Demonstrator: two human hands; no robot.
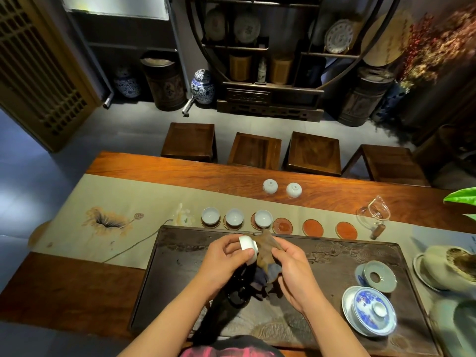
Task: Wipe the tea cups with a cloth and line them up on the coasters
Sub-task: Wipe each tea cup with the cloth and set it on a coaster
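My left hand [226, 256] grips a small white tea cup [247, 246], tipped on its side above the dark tea tray [180, 256]. My right hand [293, 269] holds a brown cloth [265, 251] pressed against the cup's base. Three white cups [210, 215] [234, 217] [263, 218] stand upright on coasters at the left of the row. To their right lie three bare red coasters [282, 225] [313, 227] [346, 230]. Two more cups [270, 186] [294, 189] rest upside down on the wood farther back.
A glass pitcher [373, 212] stands right of the coasters. A blue-and-white lidded bowl [371, 311] and a pale saucer [378, 275] occupy the tray's right end. A small figurine [183, 215] sits left of the cups. Several wooden stools [255, 150] line the table's far side.
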